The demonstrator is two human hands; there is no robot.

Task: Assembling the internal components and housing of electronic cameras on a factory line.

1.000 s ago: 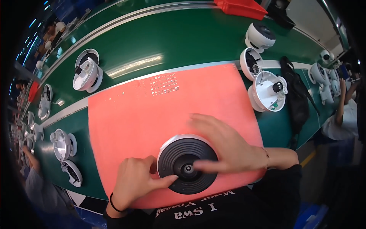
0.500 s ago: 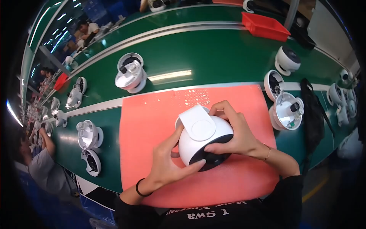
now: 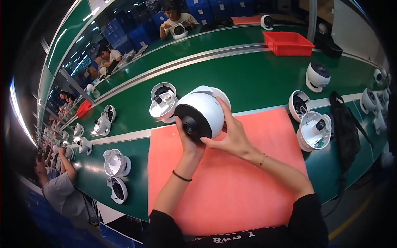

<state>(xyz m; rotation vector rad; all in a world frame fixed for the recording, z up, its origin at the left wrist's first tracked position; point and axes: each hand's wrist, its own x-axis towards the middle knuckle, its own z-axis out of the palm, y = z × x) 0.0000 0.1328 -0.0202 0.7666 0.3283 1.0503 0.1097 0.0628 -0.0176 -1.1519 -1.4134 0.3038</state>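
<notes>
We hold the white domed housing (image 3: 201, 113) lifted above the pink mat (image 3: 248, 177), left hand (image 3: 188, 140) and right hand (image 3: 233, 134) both clasping it, apparently inspecting; next likely needs careful turning.

— Held above the salmon-pink rubber mat (image 3: 231, 194)?
— Rounded white plastic housing with black front disc (image 3: 201, 114), lifted clear of the mat, gripped by left hand (image 3: 188, 138) from below and right hand (image 3: 231, 134) at the side.
— Beyond the mat?
— Open white shell with exposed parts (image 3: 163, 102) on green belt (image 3: 248, 78); red plastic bin (image 3: 288, 43) farther off.
</notes>
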